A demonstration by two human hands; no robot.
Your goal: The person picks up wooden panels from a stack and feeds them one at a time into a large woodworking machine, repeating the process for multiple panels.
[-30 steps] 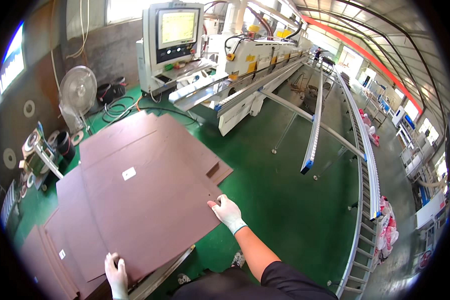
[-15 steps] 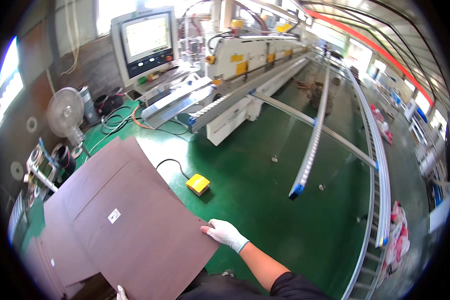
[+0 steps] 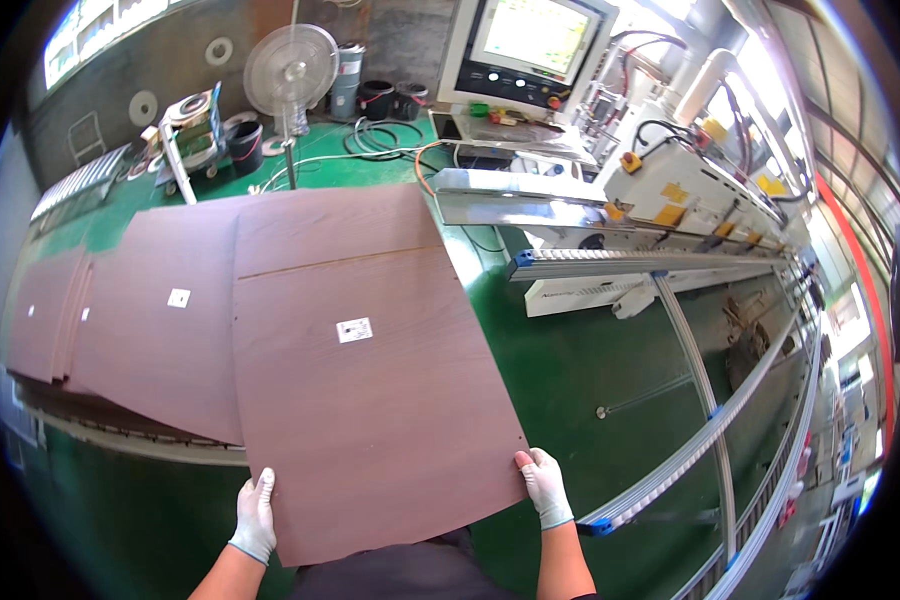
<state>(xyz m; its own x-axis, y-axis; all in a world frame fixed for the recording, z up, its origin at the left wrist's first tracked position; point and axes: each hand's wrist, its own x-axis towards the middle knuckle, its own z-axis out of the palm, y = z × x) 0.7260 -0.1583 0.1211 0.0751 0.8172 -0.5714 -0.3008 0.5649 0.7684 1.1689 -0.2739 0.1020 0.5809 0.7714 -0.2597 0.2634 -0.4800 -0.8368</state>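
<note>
A large reddish-brown wood panel (image 3: 370,390) with a small white label is held flat in front of me. My left hand (image 3: 255,515), in a white glove, grips its near left corner. My right hand (image 3: 545,487), also gloved, grips its near right corner. The panel's far end overlaps another brown panel (image 3: 335,225) beyond it. More brown panels (image 3: 155,320) lie stacked to the left.
A long machine (image 3: 670,200) with a control screen (image 3: 535,40) stands ahead right. Metal roller rails (image 3: 700,440) curve along the right over green floor (image 3: 590,370). A standing fan (image 3: 290,70), cables and buckets sit at the back left.
The view has swung left toward the machine. The top panel has been lifted and drawn toward me, and both hands now grip its near corners.
</note>
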